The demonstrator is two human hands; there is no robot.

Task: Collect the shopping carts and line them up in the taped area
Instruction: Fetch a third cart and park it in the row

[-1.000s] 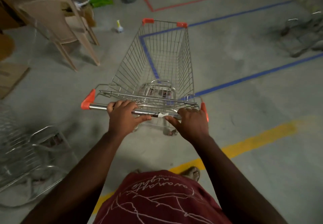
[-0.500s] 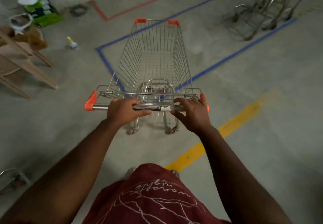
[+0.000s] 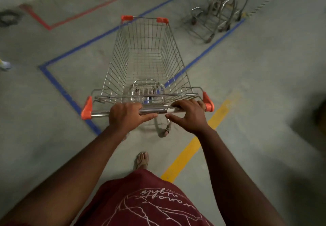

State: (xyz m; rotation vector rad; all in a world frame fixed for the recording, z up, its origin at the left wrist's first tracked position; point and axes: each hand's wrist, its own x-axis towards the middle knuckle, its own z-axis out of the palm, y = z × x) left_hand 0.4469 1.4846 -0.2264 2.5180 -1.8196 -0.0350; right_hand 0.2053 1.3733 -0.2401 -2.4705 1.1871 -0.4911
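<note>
1. The step in hand looks like the delivery of one cart: a person stands behind an empty wire shopping cart [image 3: 146, 63] with both hands on its handle bar [image 3: 123, 112].

2. The left hand [image 3: 126, 115] has its grip wrapped round the bar, fingers curled over the top and thumb lying along the near side, left of the bar's middle.

3. The right hand [image 3: 189, 115] holds looser: its fingers hook over the bar near the right orange end cap [image 3: 208, 103], while the thumb sticks out toward the middle, off the metal.

4. The cart stands on the concrete floor [image 3: 264, 84] with its front end inside the blue tape outline [image 3: 58, 82]; the handle end and the rear wheel [image 3: 166, 131] sit at the outline's near edge, by the yellow line [image 3: 190, 148].

5. Other parked carts [image 3: 222, 12] stand at the far right end of the blue outline, well apart from this one.

6. The next move probably calls for a straight push forward, with a slight steer to the right, so the cart's nose meets the parked carts and lines up with them, both wheelsides kept within the tape.
</note>
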